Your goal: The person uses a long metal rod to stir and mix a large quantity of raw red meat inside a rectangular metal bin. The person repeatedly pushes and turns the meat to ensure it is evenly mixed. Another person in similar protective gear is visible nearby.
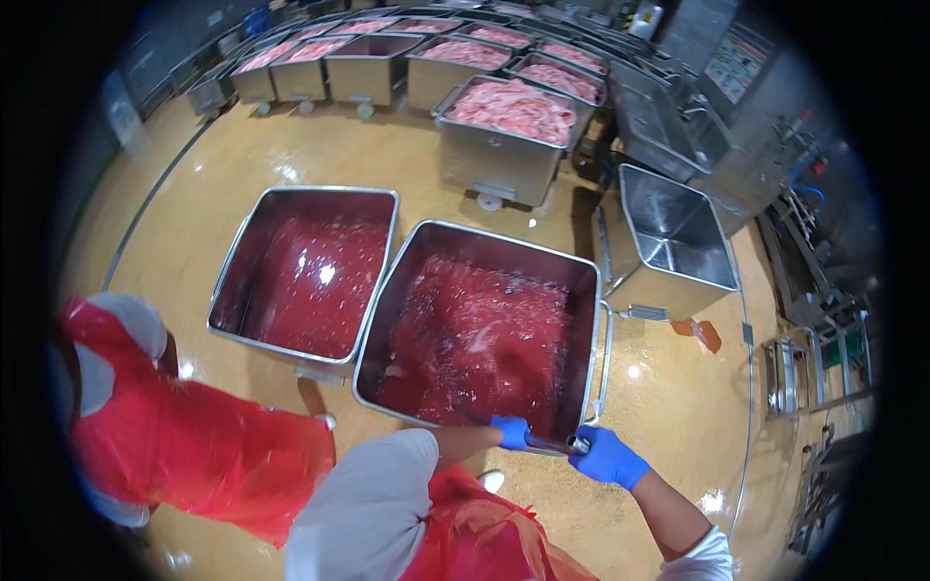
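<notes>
My left hand [512, 433], in a blue glove, grips a metal pole [546, 442] at the near rim of a steel tub. My right hand [610, 457], also blue-gloved, is closed around the same pole close to its open tubular end. The pole's far part is hidden, seemingly down in the liquid. Dark red liquid [494, 319] with a rippled, churned surface fills much of this tub [597, 334]. Paler pieces show in it, too blurred to name. Touching it on the left stands a second steel tub [396, 218] of red liquid.
A person in a red apron [203, 443] stands at my left. Wheeled steel bins [498, 163] of pale pink meat [512, 109] line the back. At right are an empty steel bin [676, 232], a steel sink [654, 123], a metal rack [814, 370] and a reddish floor puddle [697, 334].
</notes>
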Motion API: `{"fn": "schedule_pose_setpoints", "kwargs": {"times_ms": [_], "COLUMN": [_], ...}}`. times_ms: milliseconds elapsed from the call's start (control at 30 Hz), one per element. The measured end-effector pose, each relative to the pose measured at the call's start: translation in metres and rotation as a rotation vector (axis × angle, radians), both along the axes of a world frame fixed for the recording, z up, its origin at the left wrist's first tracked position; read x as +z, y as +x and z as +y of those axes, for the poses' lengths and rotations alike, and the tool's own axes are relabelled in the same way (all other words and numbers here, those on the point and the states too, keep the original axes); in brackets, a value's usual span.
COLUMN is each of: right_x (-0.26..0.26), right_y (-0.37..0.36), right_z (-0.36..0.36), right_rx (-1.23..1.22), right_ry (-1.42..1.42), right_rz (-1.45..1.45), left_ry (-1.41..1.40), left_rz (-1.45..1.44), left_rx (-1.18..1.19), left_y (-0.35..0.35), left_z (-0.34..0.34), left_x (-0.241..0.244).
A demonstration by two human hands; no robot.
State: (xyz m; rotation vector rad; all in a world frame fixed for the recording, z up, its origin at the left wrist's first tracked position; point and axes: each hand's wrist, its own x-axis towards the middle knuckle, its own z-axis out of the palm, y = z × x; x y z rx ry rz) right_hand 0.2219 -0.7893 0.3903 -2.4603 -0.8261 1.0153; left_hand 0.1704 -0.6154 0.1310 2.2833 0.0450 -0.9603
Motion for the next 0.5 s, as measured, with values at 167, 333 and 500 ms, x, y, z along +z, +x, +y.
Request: {"fn": "schedule_pose_setpoints", "kwargs": {"times_ms": [167,333,500], "right_x": [0.038,0.061,0.039], "right_y": [-0.019,-0.049,-0.060], "right_z": [-0.046,-0.046,-0.041], "right_rx": [-0.032,-0.009,-0.054], "right_ry": [-0.158,-0.281,-0.236], "right_rz": [-0.070,-0.229,-0.292], "left_ry": [-0.140,-0.214,-0.215], "left_rz": [-0.087,-0.312,-0.532], "left_rx": [-0.188,-0.420,-0.485], "left_y": [0.009,0.025,0.048], "left_z": [-0.069,-0.103,-0.105], "left_x": [-0.004,-0.004,-0.035]}}
